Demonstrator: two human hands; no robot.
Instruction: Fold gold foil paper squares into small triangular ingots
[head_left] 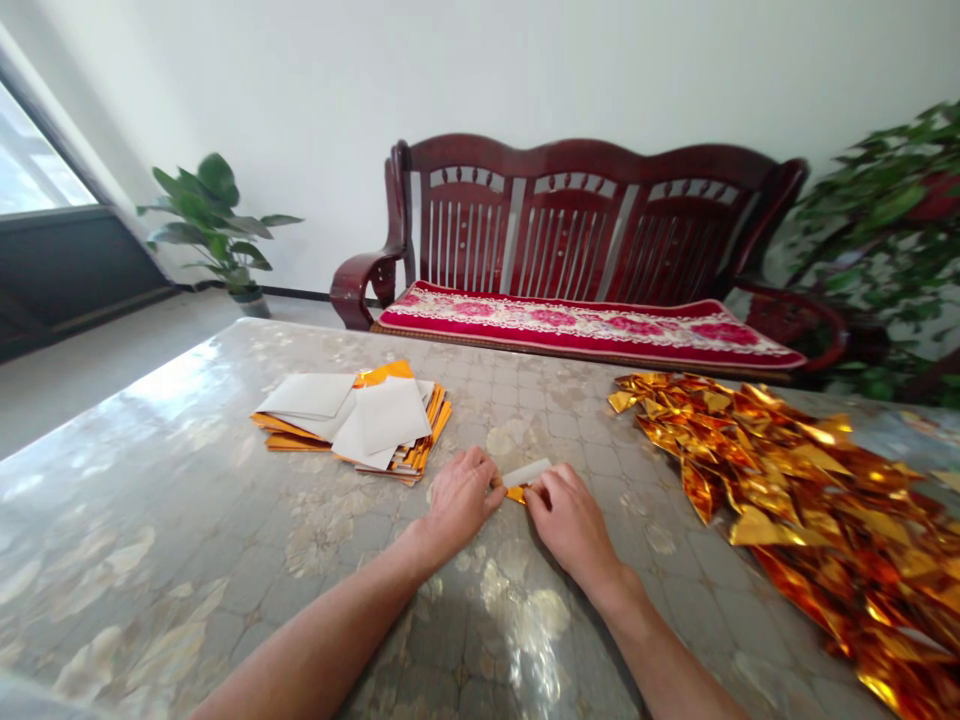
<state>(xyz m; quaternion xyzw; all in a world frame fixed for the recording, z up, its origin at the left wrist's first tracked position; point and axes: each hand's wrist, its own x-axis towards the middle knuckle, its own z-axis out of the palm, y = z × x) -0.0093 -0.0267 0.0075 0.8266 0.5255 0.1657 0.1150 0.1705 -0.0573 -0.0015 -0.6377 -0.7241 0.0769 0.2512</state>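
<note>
Head view: I'm seeing the left hand (465, 492) and right hand (568, 510) pinching opposite ends of a white-backed gold foil sheet (527, 472) on the tabletop (187, 520); though fingers are half-hiding it, it's looking light, slick, easily creased, suiting edge holds.

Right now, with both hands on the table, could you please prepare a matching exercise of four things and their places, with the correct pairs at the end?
Things
1. small white-and-gold folded paper
2. loose stack of white and gold paper sheets
3. large heap of shiny gold foil pieces
4. flat red-and-white floral cushion

Places
A. on the seat of the dark red wooden bench
B. to the right of the right hand
C. between the two hands
D. beyond and left of the left hand

Pairs: 1-C; 2-D; 3-B; 4-A
</note>
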